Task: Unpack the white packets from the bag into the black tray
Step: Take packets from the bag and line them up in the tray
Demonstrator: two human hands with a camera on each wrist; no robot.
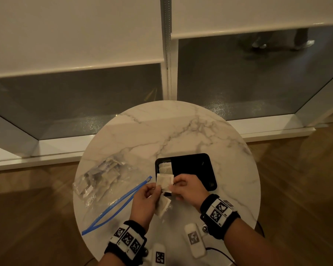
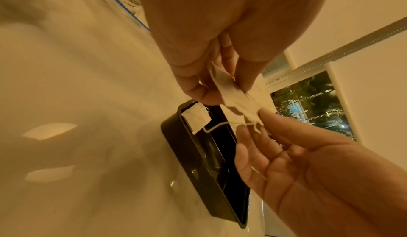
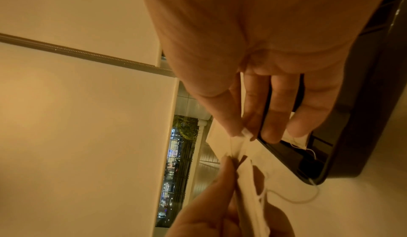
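Meanwhile both hands pinch white packets; one packet lies in black tray.

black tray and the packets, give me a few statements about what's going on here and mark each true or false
1. One white packet already lies in the black tray. True.
2. That packet lies in the tray's right half. False: it lies at the tray's left end.
3. Both the left hand and the right hand pinch the held packets. True.
4. The zip bag is empty. False: packets still show through the clear plastic.
5. The bag lies to the right of the tray. False: it lies to the left, on the marble table.
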